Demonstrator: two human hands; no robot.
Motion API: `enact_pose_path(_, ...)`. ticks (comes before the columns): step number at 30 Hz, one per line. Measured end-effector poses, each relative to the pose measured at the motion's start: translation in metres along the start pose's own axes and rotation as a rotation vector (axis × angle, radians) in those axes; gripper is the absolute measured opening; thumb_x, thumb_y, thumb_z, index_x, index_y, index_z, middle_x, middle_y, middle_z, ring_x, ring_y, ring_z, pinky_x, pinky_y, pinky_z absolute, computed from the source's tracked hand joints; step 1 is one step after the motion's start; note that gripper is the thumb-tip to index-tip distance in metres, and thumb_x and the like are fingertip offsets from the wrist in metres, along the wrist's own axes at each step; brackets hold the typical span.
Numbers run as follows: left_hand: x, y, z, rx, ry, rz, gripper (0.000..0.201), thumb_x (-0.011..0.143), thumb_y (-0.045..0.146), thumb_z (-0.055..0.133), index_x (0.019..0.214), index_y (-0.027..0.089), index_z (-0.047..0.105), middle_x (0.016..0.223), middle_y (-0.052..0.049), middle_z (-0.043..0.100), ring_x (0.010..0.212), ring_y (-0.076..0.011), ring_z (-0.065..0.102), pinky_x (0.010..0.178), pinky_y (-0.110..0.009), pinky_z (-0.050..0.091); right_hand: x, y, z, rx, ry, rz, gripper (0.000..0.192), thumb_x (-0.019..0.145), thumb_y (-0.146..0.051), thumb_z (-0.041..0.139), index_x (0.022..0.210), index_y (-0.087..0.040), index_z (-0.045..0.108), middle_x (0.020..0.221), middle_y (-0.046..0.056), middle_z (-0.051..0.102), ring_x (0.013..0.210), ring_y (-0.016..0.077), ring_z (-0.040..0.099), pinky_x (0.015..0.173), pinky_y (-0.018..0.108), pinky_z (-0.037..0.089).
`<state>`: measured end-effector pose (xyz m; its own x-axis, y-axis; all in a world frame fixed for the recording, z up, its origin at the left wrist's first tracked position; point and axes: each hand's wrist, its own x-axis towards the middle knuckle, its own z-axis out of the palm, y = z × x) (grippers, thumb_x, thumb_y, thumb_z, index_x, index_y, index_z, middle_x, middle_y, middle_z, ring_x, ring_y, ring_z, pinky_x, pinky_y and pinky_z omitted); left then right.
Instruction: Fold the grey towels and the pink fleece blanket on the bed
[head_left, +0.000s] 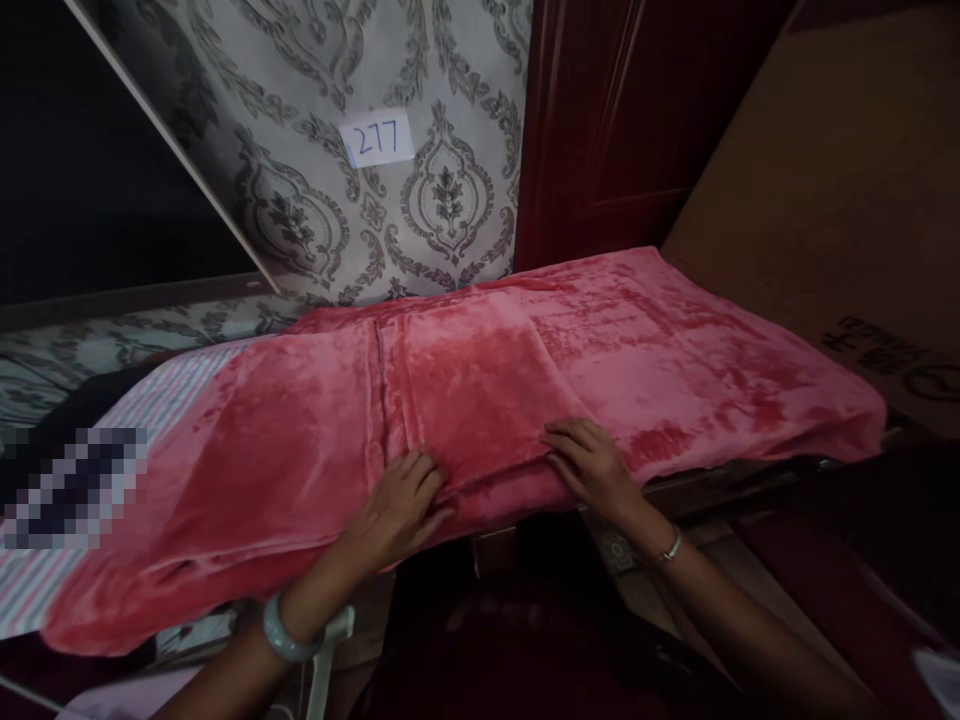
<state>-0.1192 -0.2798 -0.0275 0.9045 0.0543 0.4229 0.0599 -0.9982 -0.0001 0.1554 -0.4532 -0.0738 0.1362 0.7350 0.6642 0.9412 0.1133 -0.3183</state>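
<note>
A plush pinkish-red blanket [480, 400] lies lengthwise in front of me, with a layer folded over from each side. The two folded edges face each other a little left of the middle. My left hand [401, 508] is closed on the front edge near that seam, fingers on top and thumb lower down. Farther right, my right hand [592, 468] pinches the front edge of the right folded layer near its corner. Part of what each hand grips is hidden under the fingers.
A striped cloth [161, 395] shows beneath the blanket's left end. Behind stand a dark screen [120, 170], patterned wallpaper [300, 150] with a paper reading 277 [377, 138], and a dark red door [600, 130]. A large cardboard box [840, 190] is at right.
</note>
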Motion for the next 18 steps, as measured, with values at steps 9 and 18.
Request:
enact_pose_path(9, 0.005, -0.023, -0.009, 0.179, 0.177, 0.06, 0.022, 0.096, 0.012, 0.047, 0.112, 0.018, 0.06, 0.101, -0.009, 0.063, 0.094, -0.0212, 0.056, 0.082, -0.037, 0.048, 0.015, -0.011, 0.006, -0.074, -0.056, 0.024, 0.035, 0.096, -0.016, 0.05, 0.125, -0.023, 0.068, 0.117, 0.012, 0.067, 0.106, 0.0263, 0.06, 0.091, 0.047, 0.051)
enact_pose_path(18, -0.012, -0.01, -0.006, 0.015, -0.108, 0.005, 0.022, 0.095, 0.008, 0.045, 0.108, 0.019, 0.058, 0.097, -0.006, 0.062, 0.089, -0.02, 0.055, 0.081, -0.035, 0.049, 0.012, -0.013, 0.006, -0.034, -0.024, 0.015, 0.025, 0.097, -0.019, 0.05, 0.108, -0.021, 0.072, 0.105, 0.01, 0.07, 0.097, 0.024, 0.062, 0.085, 0.042, 0.051)
